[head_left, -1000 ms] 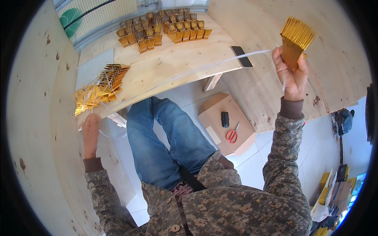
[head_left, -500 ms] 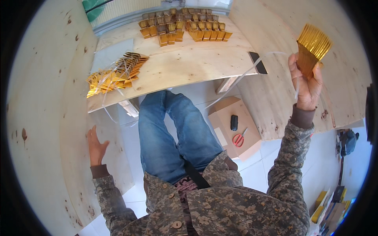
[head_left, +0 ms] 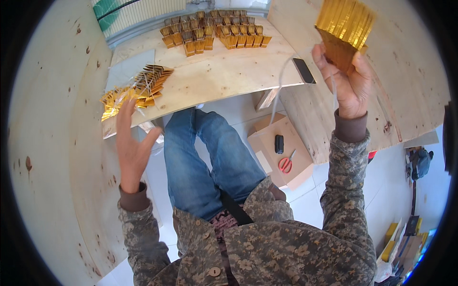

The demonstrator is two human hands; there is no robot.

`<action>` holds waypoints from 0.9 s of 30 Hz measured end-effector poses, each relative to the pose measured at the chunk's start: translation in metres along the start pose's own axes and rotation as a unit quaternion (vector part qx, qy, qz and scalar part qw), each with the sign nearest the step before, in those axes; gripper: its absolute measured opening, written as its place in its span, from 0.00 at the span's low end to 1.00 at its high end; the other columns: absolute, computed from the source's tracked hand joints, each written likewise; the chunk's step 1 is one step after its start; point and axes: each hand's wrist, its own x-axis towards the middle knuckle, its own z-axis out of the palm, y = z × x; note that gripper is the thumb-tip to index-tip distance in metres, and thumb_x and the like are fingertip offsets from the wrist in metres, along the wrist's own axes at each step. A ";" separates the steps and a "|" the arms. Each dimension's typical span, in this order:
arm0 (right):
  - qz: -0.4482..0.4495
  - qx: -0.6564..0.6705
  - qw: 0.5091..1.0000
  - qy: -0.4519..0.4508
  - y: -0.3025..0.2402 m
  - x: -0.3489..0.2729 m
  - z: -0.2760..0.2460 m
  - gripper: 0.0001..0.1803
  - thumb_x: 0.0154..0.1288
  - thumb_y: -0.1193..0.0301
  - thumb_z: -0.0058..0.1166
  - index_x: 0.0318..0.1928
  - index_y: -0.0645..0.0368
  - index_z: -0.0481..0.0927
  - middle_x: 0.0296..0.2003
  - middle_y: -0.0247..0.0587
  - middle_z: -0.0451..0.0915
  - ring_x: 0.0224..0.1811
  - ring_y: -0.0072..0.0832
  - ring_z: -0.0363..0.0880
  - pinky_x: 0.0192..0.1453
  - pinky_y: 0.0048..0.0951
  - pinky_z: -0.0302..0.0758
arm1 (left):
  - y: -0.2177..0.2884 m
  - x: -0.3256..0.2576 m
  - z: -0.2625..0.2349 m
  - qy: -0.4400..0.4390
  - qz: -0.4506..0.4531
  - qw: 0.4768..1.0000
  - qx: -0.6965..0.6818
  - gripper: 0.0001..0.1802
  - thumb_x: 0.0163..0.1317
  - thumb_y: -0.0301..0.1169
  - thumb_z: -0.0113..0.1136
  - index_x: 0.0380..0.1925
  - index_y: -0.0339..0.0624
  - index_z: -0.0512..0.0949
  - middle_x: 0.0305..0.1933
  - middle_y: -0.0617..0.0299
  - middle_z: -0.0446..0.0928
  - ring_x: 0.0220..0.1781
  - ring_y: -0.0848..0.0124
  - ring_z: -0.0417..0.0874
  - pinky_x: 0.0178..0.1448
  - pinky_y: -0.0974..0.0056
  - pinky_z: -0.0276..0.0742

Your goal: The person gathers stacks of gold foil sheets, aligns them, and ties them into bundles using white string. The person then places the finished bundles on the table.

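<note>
Up at the right, my right hand [head_left: 350,90] grips a fan-shaped bundle of pleated gold foil paper [head_left: 346,28] by its darker, narrow base. A thin whitish strip [head_left: 334,88] hangs down by the palm. My left hand [head_left: 132,148] is raised in front of the table's left end, fingers spread and holding nothing. Just beyond its fingertips lies a loose heap of folded gold foil papers [head_left: 155,78] with thin pale strips over it. Several rows of similar gold bundles [head_left: 229,40] stand at the table's far edge.
The plywood table [head_left: 214,74] carries a black phone-like slab [head_left: 304,71] at its right end. Plywood panels rise on both sides. Below, a cardboard box [head_left: 296,148] bears red-handled scissors [head_left: 286,164] and a small black object [head_left: 279,144]. A pale strip loops from the table toward the box.
My left hand has risen from low at the left toward the table's edge. My right hand has brought the gold bundle inward and higher, so it looks larger.
</note>
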 end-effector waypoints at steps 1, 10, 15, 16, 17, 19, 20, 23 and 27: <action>0.033 0.016 0.998 -0.042 0.006 0.001 0.003 0.25 0.63 0.76 0.57 0.60 0.61 0.70 0.60 0.50 0.73 0.67 0.46 0.67 0.73 0.58 0.61 | 0.016 0.011 0.009 -0.012 -0.011 0.993 -0.121 0.43 0.47 0.28 0.69 0.66 0.40 0.65 0.69 0.49 0.65 0.71 0.56 0.65 0.72 0.55 0.61; 0.104 -0.091 0.988 -0.071 0.058 0.005 0.036 0.28 0.62 0.74 0.59 0.63 0.62 0.68 0.59 0.48 0.74 0.65 0.42 0.70 0.71 0.51 0.65 | 0.099 0.071 0.101 -0.156 0.009 0.893 -0.422 0.44 0.57 0.35 0.68 0.70 0.37 0.56 0.61 0.52 0.73 0.66 0.63 0.71 0.65 0.60 0.69; 0.057 -0.232 0.971 -0.028 0.067 0.008 0.036 0.29 0.61 0.75 0.60 0.62 0.63 0.67 0.57 0.44 0.75 0.62 0.38 0.73 0.69 0.45 0.70 | 0.090 0.043 0.098 -0.283 -0.133 0.836 -0.450 0.22 0.69 0.36 0.56 0.59 0.38 0.72 0.35 0.66 0.74 0.38 0.78 0.74 0.42 0.73 0.70; 0.064 -0.241 0.968 -0.018 0.068 0.009 0.034 0.28 0.61 0.76 0.61 0.61 0.63 0.69 0.55 0.43 0.77 0.60 0.35 0.74 0.67 0.40 0.71 | 0.086 0.036 0.094 -0.280 -0.175 0.846 -0.418 0.18 0.71 0.36 0.54 0.56 0.39 0.75 0.31 0.69 0.71 0.33 0.81 0.71 0.38 0.75 0.68; 0.072 -0.249 0.966 -0.010 0.070 0.010 0.032 0.27 0.60 0.77 0.62 0.60 0.63 0.70 0.54 0.41 0.78 0.57 0.32 0.76 0.66 0.35 0.72 | 0.083 0.031 0.089 -0.252 -0.161 0.869 -0.395 0.16 0.71 0.36 0.53 0.53 0.39 0.78 0.30 0.70 0.71 0.32 0.82 0.71 0.36 0.76 0.67; 0.078 -0.277 0.958 0.002 0.077 0.012 0.028 0.26 0.59 0.78 0.64 0.58 0.64 0.72 0.51 0.40 0.79 0.54 0.29 0.78 0.63 0.30 0.74 | 0.079 0.022 0.081 -0.191 -0.128 0.908 -0.350 0.15 0.72 0.35 0.52 0.46 0.38 0.82 0.29 0.70 0.70 0.29 0.83 0.69 0.33 0.76 0.64; 0.076 -0.297 0.952 0.006 0.081 0.012 0.027 0.26 0.58 0.78 0.64 0.58 0.64 0.72 0.50 0.39 0.80 0.53 0.28 0.79 0.61 0.29 0.74 | 0.078 0.018 0.078 -0.166 -0.118 0.929 -0.310 0.14 0.71 0.35 0.52 0.45 0.38 0.82 0.28 0.66 0.72 0.29 0.79 0.71 0.33 0.74 0.66; 0.052 -0.339 0.939 0.024 0.100 0.015 0.023 0.26 0.56 0.80 0.65 0.56 0.65 0.73 0.48 0.39 0.81 0.49 0.26 0.80 0.58 0.27 0.76 | 0.080 0.009 0.070 -0.086 -0.055 0.972 -0.211 0.12 0.69 0.33 0.54 0.42 0.38 0.82 0.25 0.60 0.75 0.27 0.73 0.74 0.32 0.69 0.68; 0.003 -0.394 0.919 0.020 0.124 0.019 0.021 0.25 0.53 0.81 0.67 0.53 0.64 0.74 0.45 0.39 0.82 0.45 0.25 0.81 0.53 0.26 0.78 | 0.096 -0.001 0.059 -0.046 0.022 0.990 -0.132 0.09 0.66 0.30 0.58 0.40 0.38 0.82 0.25 0.60 0.75 0.24 0.73 0.74 0.29 0.68 0.68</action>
